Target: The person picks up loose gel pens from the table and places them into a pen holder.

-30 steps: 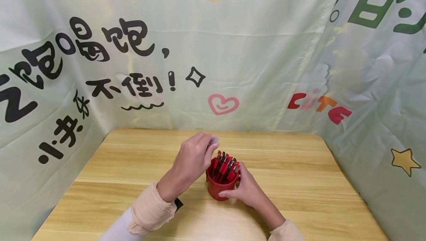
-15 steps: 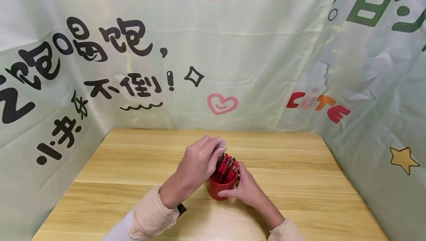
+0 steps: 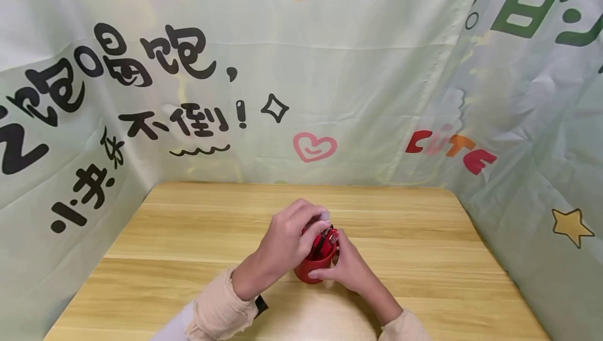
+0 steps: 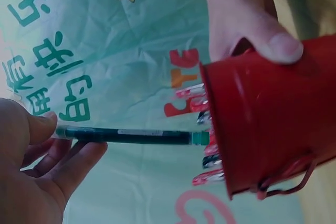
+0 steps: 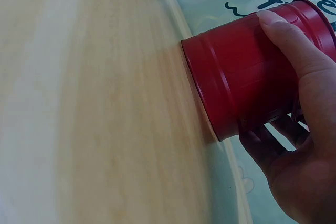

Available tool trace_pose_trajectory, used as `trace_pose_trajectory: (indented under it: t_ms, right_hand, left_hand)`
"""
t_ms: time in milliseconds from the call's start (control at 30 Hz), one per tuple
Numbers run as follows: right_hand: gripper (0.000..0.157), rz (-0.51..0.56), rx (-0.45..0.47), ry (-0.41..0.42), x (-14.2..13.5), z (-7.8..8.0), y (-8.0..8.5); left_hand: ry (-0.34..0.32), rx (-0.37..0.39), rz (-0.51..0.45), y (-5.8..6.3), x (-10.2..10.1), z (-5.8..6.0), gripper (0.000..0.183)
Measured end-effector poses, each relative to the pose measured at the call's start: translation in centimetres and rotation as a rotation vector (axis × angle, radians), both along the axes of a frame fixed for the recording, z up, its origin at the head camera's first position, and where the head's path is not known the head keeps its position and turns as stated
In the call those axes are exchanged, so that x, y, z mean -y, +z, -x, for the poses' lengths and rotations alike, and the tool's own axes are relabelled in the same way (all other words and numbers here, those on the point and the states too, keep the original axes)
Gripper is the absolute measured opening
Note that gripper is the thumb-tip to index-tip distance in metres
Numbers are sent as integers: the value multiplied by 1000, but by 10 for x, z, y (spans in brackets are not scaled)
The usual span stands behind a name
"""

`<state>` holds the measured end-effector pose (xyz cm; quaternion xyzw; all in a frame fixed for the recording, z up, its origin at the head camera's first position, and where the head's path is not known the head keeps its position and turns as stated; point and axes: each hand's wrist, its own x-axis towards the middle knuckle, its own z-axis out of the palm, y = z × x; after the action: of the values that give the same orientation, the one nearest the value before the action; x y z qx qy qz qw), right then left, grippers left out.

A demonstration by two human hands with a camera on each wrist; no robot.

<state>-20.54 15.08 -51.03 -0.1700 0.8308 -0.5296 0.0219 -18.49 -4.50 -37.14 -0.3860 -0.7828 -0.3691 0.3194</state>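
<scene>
A small red metal bucket [image 3: 312,272] stands upright on the table, filled with several red and black pens [image 3: 324,245]. My right hand [image 3: 349,266] grips it from the right side, its thumb along the wall in the right wrist view. Over the bucket's mouth is my left hand [image 3: 288,237]. Between thumb and fingers it pinches the end of a dark pen with green ends [image 4: 136,136], as the left wrist view shows. The pen's far end is right at the rim, among the other pens. The head view hides this pen behind my left hand.
The wooden table [image 3: 188,226] stretches out on both sides of the bucket. Printed cloth walls [image 3: 367,95] enclose it at the back and sides. A wire handle [image 4: 294,186] hangs on the bucket's outside. Dark wrist gear [image 3: 261,305] shows under my left sleeve.
My left hand has moved right and down, closer over the bucket, now covering more of the pens. The right hand and the bucket have stayed in place.
</scene>
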Motion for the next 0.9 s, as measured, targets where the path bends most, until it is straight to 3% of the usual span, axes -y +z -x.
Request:
trace_pose_trajectory:
  t_ms: [200, 467, 900]
  right_hand:
    - [88, 1, -46, 14, -1, 0, -2]
    - [88, -7, -15, 3, 0, 0, -1]
    - [92, -14, 15, -27, 1, -1, 1]
  left_hand:
    - [-16, 7, -3, -11, -3, 1, 12]
    - [-28, 93, 1, -23, -4, 3, 10]
    - [-37, 166, 86, -37, -2, 10, 9]
